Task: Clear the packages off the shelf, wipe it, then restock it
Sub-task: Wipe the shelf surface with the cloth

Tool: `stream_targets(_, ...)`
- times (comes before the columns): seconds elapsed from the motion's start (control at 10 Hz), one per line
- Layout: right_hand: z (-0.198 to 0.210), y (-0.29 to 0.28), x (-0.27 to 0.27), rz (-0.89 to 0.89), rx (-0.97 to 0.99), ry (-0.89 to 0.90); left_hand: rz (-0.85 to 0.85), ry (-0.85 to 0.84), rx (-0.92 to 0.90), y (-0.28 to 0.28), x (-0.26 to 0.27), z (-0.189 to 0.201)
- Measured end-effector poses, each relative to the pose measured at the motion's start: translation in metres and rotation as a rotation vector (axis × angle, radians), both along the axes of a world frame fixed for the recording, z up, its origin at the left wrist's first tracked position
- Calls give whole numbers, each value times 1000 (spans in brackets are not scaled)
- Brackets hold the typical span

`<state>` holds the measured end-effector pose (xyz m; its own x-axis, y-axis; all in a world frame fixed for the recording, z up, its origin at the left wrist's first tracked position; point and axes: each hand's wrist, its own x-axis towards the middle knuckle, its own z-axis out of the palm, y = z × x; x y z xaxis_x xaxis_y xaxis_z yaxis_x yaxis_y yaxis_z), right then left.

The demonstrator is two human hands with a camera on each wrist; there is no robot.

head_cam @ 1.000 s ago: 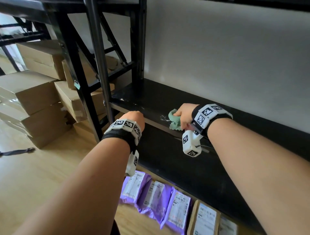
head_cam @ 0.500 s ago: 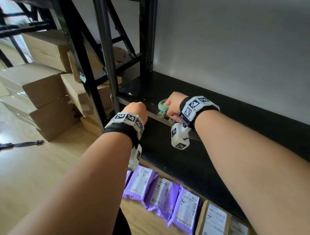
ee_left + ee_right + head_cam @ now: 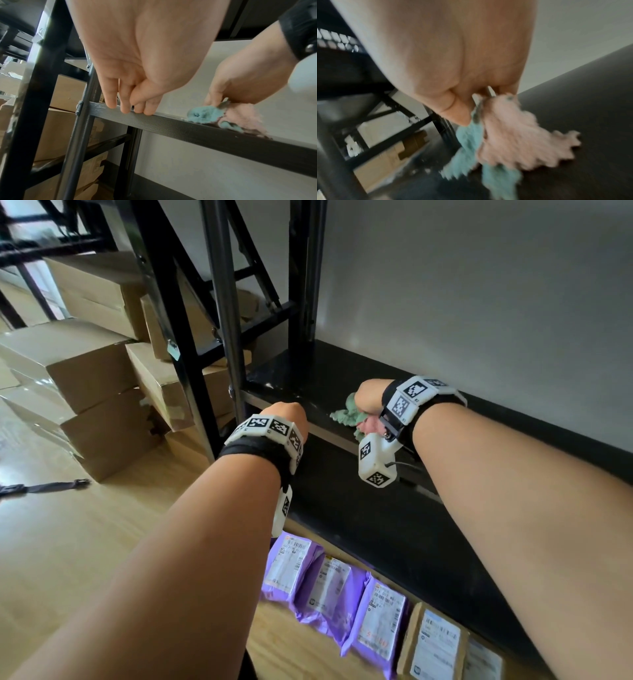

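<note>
Shelf [image 3: 342, 501] mid-wipe, bare and dark: green-and-pink cloth [image 3: 347, 414] bunched under right hand [image 3: 368, 397], fingers [image 3: 453, 108] pinching it at the front edge, unwiped board stretching rightward; left hand [image 3: 287, 414] fingers [image 3: 125, 106] together, resting on the rim just left.

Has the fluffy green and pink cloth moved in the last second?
Yes. The fluffy green and pink cloth, gripped by the right hand, now sits nearer the grey metal upright post at the black shelf's left end.
</note>
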<state>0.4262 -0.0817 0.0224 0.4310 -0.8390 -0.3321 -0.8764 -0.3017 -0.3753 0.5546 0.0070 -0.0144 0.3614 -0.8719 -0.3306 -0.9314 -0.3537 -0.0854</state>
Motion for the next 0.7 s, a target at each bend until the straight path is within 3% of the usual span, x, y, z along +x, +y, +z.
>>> stream_targets(0.2,7,7,-6,91,-21,175,20,33,-32,11,1,4)
stream_targets(0.3,7,13,-5,72,-13,158,77,96,-121,11,9,-4)
stream_targets(0.4,6,13,2,62,-106,261,101,124,-244,15,20,-10)
stream_targets(0.7,-11,5,62,67,-128,196,201,125,-236,13,51,-11)
